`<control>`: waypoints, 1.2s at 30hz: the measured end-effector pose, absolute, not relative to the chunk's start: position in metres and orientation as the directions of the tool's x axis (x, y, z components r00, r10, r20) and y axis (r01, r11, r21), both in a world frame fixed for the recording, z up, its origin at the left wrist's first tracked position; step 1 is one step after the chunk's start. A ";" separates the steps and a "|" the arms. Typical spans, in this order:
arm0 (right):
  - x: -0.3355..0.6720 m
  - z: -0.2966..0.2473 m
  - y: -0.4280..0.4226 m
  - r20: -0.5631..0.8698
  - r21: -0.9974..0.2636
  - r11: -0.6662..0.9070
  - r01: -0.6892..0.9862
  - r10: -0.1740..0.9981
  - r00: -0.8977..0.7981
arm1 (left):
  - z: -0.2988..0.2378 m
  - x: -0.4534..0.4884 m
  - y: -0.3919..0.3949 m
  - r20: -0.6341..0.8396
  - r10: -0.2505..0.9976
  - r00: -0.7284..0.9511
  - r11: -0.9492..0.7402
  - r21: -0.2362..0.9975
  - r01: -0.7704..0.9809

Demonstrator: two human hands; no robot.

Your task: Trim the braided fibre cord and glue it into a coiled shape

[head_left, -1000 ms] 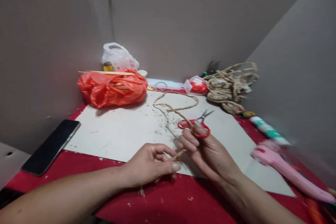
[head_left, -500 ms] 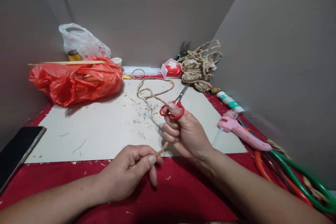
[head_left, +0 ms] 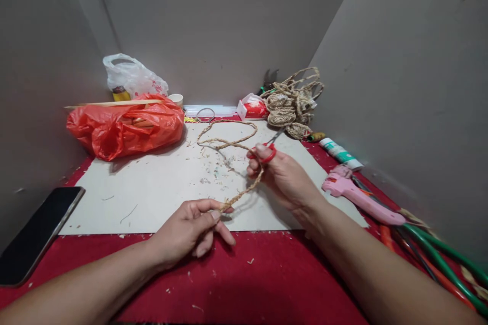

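The left hand (head_left: pixel 190 231) sits at about 6 o'clock on the table (head_left: pixel 267 284), thumb and forefinger pinching the near end of a jute twine (head_left: pixel 244 192); its other fingers hang loosely spread over the red cloth. From that pinch the twine rises toward 1 o'clock to the right hand (head_left: pixel 284 175), passes through its curled fingers, then loops out across the white board (head_left: pixel 160 188) toward 12 o'clock. The right hand also holds red-handled scissors (head_left: pixel 269 150), fingers closed around the handles, blades pointing toward 1 o'clock at the heap of coiled jute rope (head_left: pixel 292 104) by the back wall. Twine scraps litter the board near its middle. At 10 o'clock lies a red plastic bag (head_left: pixel 125 129) with a white plastic bag (head_left: pixel 133 77) behind it. A phone (head_left: pixel 36 236) lies at 8 o'clock. At 3 o'clock rests a pink glue gun (head_left: pixel 358 195), with a white-and-green tube (head_left: pixel 339 152) just beyond it.
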State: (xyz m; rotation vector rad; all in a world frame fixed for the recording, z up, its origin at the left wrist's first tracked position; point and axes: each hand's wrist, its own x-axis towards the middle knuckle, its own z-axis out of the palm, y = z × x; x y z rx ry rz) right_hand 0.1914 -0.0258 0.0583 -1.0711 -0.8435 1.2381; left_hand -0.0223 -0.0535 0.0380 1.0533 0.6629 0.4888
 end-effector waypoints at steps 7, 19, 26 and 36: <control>0.229 0.074 -0.024 0.256 -0.957 0.291 0.003 0.835 0.488 | 0.047 -0.026 -0.044 -0.228 0.817 0.529 0.380 0.904 -0.197; 0.186 0.071 -0.065 0.033 -0.153 0.392 0.907 0.920 -0.392 | 0.052 -0.030 -0.041 -0.157 0.915 0.373 0.227 0.962 -0.152; 0.186 0.072 -0.064 0.024 -0.022 0.406 0.913 0.914 -0.406 | 0.046 -0.027 -0.042 -0.156 0.924 0.350 0.186 0.981 -0.055; 0.182 0.075 -0.066 0.010 -0.081 0.432 0.898 0.902 -0.432 | 0.043 -0.027 -0.043 -0.165 0.913 0.374 0.191 0.981 -0.033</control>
